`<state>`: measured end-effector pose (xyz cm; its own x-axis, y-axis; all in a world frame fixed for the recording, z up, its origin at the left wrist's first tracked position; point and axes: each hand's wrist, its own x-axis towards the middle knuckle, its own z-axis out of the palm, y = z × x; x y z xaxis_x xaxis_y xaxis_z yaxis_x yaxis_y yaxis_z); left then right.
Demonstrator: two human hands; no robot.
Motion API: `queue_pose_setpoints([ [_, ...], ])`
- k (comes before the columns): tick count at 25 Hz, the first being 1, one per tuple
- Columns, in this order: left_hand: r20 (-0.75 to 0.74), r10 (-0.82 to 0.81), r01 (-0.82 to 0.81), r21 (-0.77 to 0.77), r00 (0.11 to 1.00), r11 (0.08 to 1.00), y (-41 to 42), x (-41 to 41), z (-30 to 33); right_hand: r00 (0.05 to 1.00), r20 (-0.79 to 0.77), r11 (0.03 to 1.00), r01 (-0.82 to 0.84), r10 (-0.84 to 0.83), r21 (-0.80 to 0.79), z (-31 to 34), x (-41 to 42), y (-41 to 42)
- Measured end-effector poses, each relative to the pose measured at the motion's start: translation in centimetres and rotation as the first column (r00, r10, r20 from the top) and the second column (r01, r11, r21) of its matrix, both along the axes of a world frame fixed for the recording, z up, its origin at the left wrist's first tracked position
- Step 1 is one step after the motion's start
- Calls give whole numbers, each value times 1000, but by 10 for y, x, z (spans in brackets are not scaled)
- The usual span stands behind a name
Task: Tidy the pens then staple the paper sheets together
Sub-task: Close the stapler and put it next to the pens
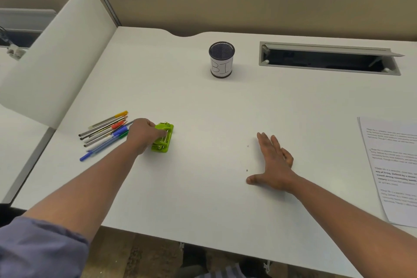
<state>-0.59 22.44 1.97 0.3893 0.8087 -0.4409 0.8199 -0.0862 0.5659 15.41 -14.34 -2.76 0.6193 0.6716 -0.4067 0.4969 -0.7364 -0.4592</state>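
Several pens (103, 132) lie in a loose bunch on the left of the white desk (203, 108). Just right of them sits a lime-green stapler (163, 137), and my left hand (143, 134) has its fingers curled over the stapler's left side, gripping it. My right hand (274, 162) rests flat on the desk with fingers spread, holding nothing. A stack of printed paper sheets (392, 169) lies at the right edge, partly cut off by the frame. A black mesh pen cup (221, 59) with a white label stands upright at the back middle.
An open cable hatch (327, 60) is sunk into the desk at the back right. A white divider panel (56, 56) rises along the left side. The desk's front edge runs diagonally across the lower frame.
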Motion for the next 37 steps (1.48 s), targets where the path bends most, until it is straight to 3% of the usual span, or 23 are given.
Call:
queue_pose_setpoints([
  [3, -102, -118, 145, 323, 988, 935, -17, 11, 1, 1000, -5, 1000, 6, -6, 18, -1, -1, -2],
  [6, 21, -376, 315, 503, 926, 804, -46, 37, -7, 1000, -11, 1000, 0, 0, 14, -1, 0, -1],
  [9, 73, -564, 467, 481, 822, 742, -72, 66, -25, 1000, 5, 999, 9, -9, 41, 0, -3, 0],
  [13, -4, -636, 565, 465, 771, 682, -87, 99, -48, 998, 63, 990, -3, -6, 140, 2, -11, -3],
  [20, -63, -655, 563, 577, 753, 592, -89, 101, -67, 977, 140, 976, -178, 160, 128, 9, -10, 1],
  [26, -87, -616, 557, 541, 783, 630, -88, 104, -71, 915, 329, 918, -318, 232, 236, 10, -13, 5],
  [30, -102, -609, 554, 552, 787, 624, -87, 105, -72, 831, 430, 882, -450, 354, 144, 10, -9, 14],
  [34, -150, -598, 576, 525, 788, 627, -87, 107, -74, 884, 272, 897, -424, 380, 124, 19, 7, 28],
  [37, -185, -592, 594, 503, 784, 628, -86, 108, -76, 963, 109, 937, -266, 247, 228, 37, 33, 48],
])
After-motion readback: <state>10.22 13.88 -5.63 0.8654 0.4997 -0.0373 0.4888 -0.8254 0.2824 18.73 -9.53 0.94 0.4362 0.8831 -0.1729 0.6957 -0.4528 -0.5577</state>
